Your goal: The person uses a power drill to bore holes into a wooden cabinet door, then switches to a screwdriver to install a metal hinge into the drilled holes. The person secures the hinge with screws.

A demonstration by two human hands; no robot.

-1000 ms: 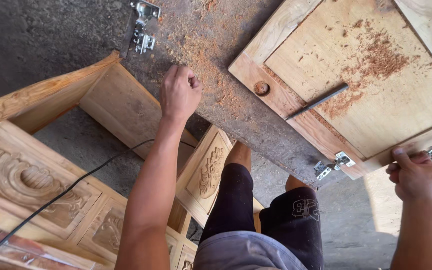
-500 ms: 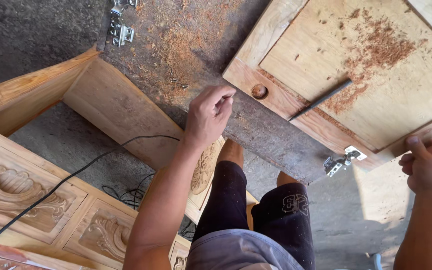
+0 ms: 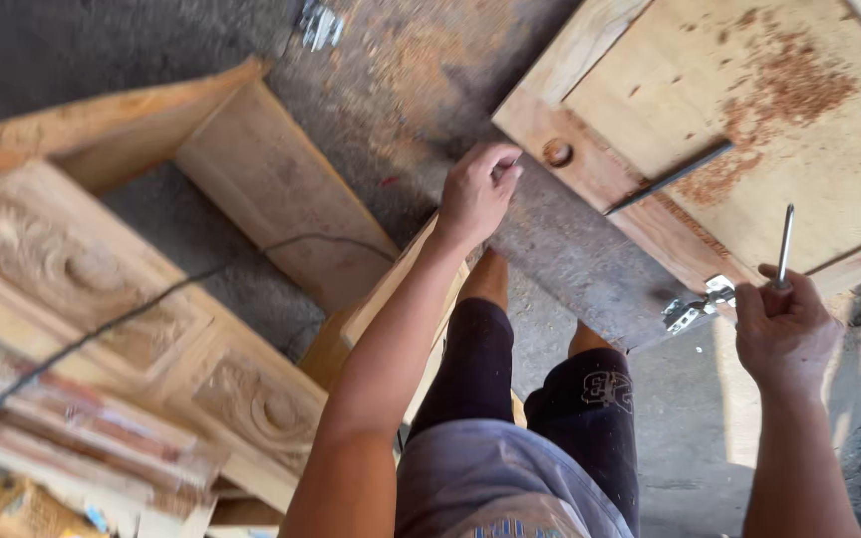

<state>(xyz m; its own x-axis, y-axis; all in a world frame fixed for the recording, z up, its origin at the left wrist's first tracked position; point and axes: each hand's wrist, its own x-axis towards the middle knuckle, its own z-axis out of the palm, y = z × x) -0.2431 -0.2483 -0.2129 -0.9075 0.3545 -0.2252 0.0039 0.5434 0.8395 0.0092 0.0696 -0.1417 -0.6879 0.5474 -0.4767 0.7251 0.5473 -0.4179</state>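
I count two hands in my view. The left hand reaches forward with its fingers curled narrow, pinching something small and dark at the fingertips; I cannot tell what it is. It hangs just beside the near corner of the pale framed wooden door panel that lies flat on the grey concrete floor. The right hand is closed around a thin grey metal rod, which stands nearly upright out of the fist, at the panel's lower edge.

On the panel I see one round bored recess in the frame rail, close to the left hand, one long dark slim tool lying slantwise across rail and board, and a scatter of reddish sawdust. One silver metal cabinet hinge sits at the panel's lower edge, just beside the right hand. A second cluster of silver hinges lies on the floor at the top of my view, well apart from both hands; it is too blurred to count.

To the left stands one open plain wooden box frame, and below it carved wooden panels with round relief ornaments, at least three ornaments showing. One thin black cable runs across them. My knees in dark shorts sit between the arms.
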